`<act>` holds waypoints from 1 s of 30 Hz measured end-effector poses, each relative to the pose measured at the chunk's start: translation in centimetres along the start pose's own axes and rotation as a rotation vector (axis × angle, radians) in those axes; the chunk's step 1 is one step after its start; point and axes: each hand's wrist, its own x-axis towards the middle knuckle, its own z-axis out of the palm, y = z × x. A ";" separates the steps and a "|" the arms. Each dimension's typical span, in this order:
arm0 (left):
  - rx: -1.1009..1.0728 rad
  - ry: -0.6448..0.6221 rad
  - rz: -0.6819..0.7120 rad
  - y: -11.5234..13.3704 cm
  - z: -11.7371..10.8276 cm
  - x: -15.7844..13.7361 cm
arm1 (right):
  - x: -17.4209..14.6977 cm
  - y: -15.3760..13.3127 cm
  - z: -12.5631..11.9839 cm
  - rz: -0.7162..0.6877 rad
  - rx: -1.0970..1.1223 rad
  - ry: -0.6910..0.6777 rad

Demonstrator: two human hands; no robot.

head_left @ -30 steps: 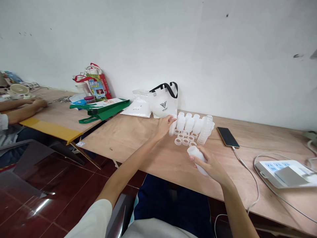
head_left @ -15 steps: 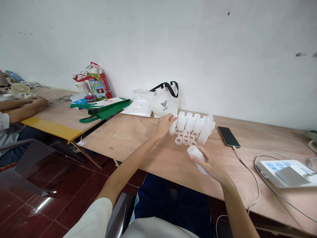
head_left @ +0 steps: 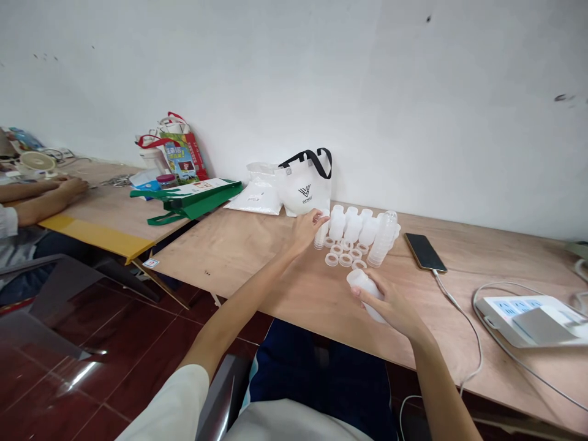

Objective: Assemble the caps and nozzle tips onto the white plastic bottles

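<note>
My right hand (head_left: 384, 301) is wrapped round a translucent white plastic bottle (head_left: 365, 285), tilted, with its open mouth toward the upper left. Further back, my left hand (head_left: 309, 231) has its fingers closed at the top of a short stack of clear plastic caps (head_left: 320, 237). Right of that stack stand several more white bottles (head_left: 353, 226) in rows. In front of them lie several translucent rings (head_left: 345, 260). A taller stack of clear caps (head_left: 380, 242) leans at the right end of the rows.
A white tote bag (head_left: 303, 190) and a clear bag of white contents (head_left: 258, 197) rest against the wall. At right lie a phone (head_left: 425, 252) on a cable and a white device (head_left: 528, 318). A co-worker's hands (head_left: 68, 187) rest on the left table, near a green bag (head_left: 193, 205).
The view has shifted very slightly. Both hands stay in the same places, the right one still round its bottle.
</note>
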 end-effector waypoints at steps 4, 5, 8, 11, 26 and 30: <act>0.000 -0.016 0.000 0.0 0.0 0.1 | 0.0 0.0 0.0 -0.010 -0.021 0.002; -0.001 -0.018 0.001 -0.1 0.1 0.1 | 0.0 0.0 0.0 -0.008 -0.018 0.001; 0.002 -0.017 -0.011 -0.2 0.1 0.1 | 0.0 0.0 0.0 -0.003 -0.003 -0.002; 0.002 -0.025 -0.004 -0.3 0.2 0.0 | 0.0 0.1 0.0 -0.007 -0.008 0.003; -0.020 -0.025 -0.008 -0.6 0.0 -0.8 | 0.0 0.0 0.0 -0.007 -0.041 0.000; -0.067 -0.070 -0.014 -0.6 -0.3 -1.1 | 0.0 0.0 0.0 -0.005 -0.049 -0.003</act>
